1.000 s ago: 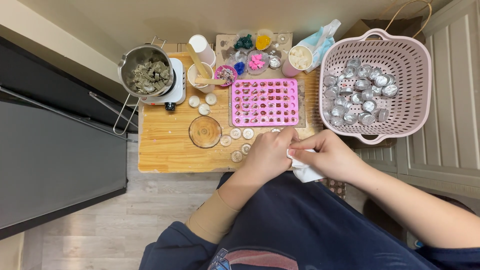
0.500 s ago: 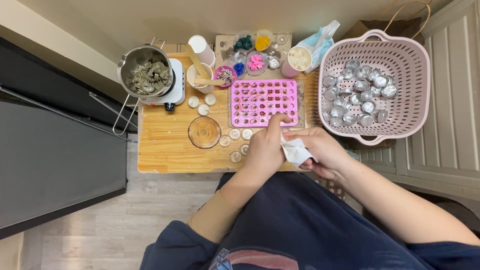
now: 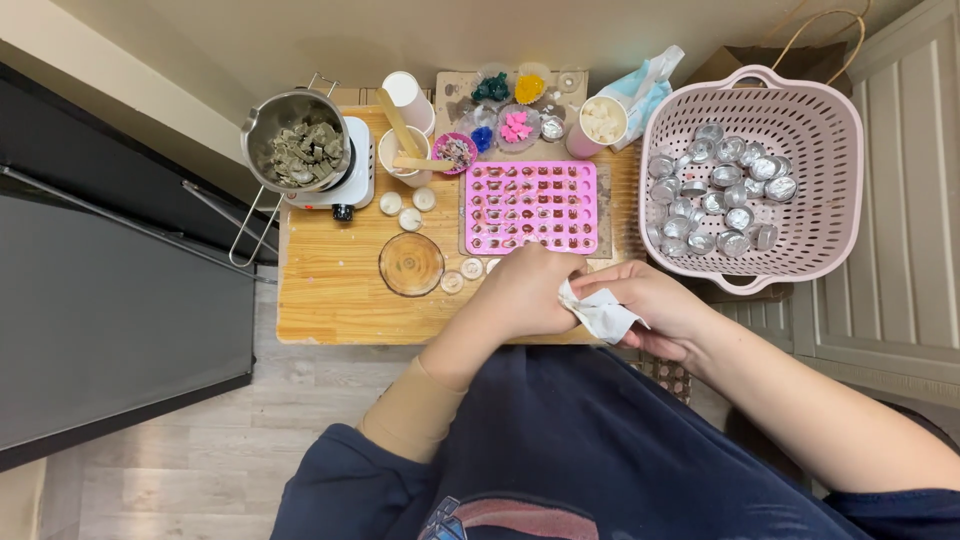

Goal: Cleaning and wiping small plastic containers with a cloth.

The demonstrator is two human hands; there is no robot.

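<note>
This looks like a home craft corner. A small wooden table (image 3: 330, 300) stands on grey plank flooring (image 3: 170, 470) beside white panelled doors (image 3: 900, 200). It carries a pink silicone mould (image 3: 530, 207), a metal pot (image 3: 297, 150) on a little hotplate (image 3: 355, 185), and cups of coloured bits (image 3: 516, 128). A pink basket (image 3: 830, 120) alongside holds foil cups (image 3: 720, 195).

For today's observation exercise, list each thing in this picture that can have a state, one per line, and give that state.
Left hand: closed, touching the tissue.
Right hand: gripping the tissue.
Tissue: crumpled, held between both hands.
Mould: flat on the table, cavities mostly filled.
Basket: upright, part full of silver cups.
Pot: on the hotplate, holding grey chunks.
Paper cup: upright, full of white pieces.
Table: stained.
</note>
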